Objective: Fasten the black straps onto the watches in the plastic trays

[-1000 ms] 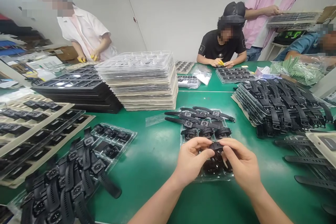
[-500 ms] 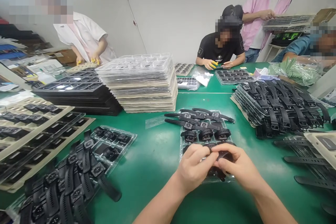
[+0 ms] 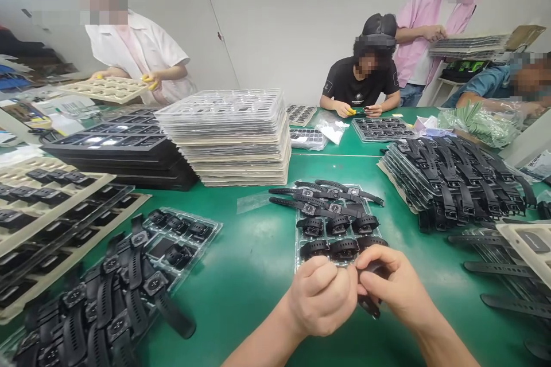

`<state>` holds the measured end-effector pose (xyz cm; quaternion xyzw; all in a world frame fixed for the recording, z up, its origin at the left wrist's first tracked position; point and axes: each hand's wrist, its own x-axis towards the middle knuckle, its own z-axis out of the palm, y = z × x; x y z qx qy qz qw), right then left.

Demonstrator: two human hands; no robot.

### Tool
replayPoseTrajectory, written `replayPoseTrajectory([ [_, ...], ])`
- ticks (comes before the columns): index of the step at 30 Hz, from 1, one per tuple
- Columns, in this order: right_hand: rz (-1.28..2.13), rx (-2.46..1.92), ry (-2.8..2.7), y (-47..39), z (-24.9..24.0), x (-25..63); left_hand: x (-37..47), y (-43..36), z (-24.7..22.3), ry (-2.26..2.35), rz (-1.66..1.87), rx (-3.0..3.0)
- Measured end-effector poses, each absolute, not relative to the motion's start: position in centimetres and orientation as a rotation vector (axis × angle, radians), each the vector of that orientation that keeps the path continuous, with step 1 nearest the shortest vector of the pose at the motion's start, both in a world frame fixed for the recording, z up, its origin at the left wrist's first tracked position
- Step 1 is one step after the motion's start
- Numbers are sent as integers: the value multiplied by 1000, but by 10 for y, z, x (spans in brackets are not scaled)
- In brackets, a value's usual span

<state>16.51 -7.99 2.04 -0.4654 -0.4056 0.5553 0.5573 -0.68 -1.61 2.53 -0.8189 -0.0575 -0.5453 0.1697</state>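
Observation:
Both hands meet over the near end of a clear plastic tray (image 3: 301, 229). My right hand (image 3: 394, 284) is closed around a black smartwatch (image 3: 370, 305), thumb and fingers pinching it. Beside it, my left hand (image 3: 322, 297) is closed, its fingers curled and their tips at the same smartwatch; the exact grip is hidden. Rows of smartwatches with looped straps (image 3: 338, 225) sit in the tray's pockets. Across its far end lie several smartwatches with straps stretched out (image 3: 307, 208).
Left of me are a pile of smartwatches (image 3: 116, 298) on a clear tray and beige trays (image 3: 81, 183). Tall tray stacks (image 3: 232, 143) stand behind. To the right are trays heaped with watches (image 3: 465, 183). Several people work around the green table (image 3: 241, 281).
My hands have drawn slightly closer to me with the smartwatch, uncovering a row in the tray. My left fingers are more curled. The person at left has lifted a beige tray.

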Motion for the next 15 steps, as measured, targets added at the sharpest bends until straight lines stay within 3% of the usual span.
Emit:
replayPoseTrajectory([
  [4, 1328, -1085, -1100, -82, 26, 172, -9, -17, 29, -102, -1592, -2402],
  [10, 1028, -1083, -1468, -87, 39, 173, -13, -14, 36, -47, -1646, -2340],
  [15, 671, -1401, -1493, -54, 46, 208, -24, -25, 56, -518, -1733, -2638],
])
